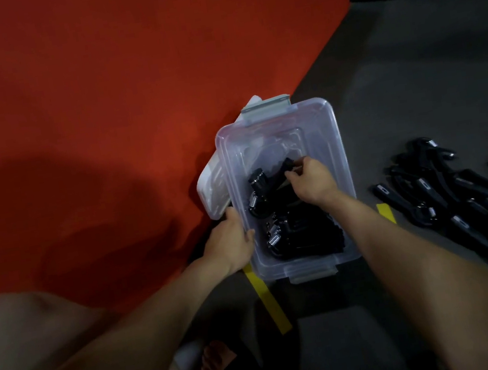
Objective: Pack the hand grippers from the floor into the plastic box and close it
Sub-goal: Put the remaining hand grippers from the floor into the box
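Forearms reach forward: left hand (pixel 231 240) grips the box (pixel 331 127) rim, right hand (pixel 312 181) pinches a gripper (pixel 263 182) inside (the floor pile (pixel 473 201) lies rightward, nearer the right).

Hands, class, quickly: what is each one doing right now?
Left hand: grips the box by its left wall.
Right hand: inside the box, pinching a gripper.
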